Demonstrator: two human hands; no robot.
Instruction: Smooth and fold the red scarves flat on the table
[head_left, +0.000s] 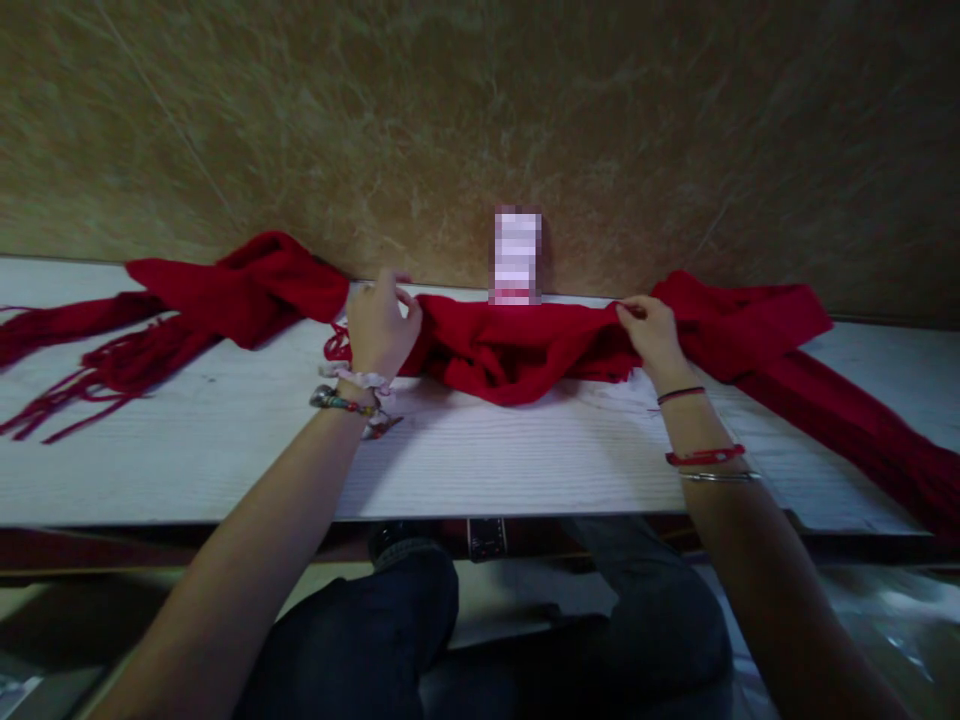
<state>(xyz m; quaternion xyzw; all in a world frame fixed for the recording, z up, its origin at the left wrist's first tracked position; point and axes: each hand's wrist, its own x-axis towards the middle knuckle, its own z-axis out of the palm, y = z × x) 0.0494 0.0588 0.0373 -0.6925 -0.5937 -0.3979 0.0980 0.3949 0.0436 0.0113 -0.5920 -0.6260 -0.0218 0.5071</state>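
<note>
Red scarf (pixel 517 350) lies bunched along the far edge of the white surface (pixel 480 450), its middle pinched by the left hand (pixel 379 325) and the right hand (pixel 652 330), both long ends not yet straightened.

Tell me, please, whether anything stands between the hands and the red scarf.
Nothing visible does. The left hand and the right hand each grip the scarf directly, on the table. A small blurred object stands behind the scarf, against the wall.
</note>
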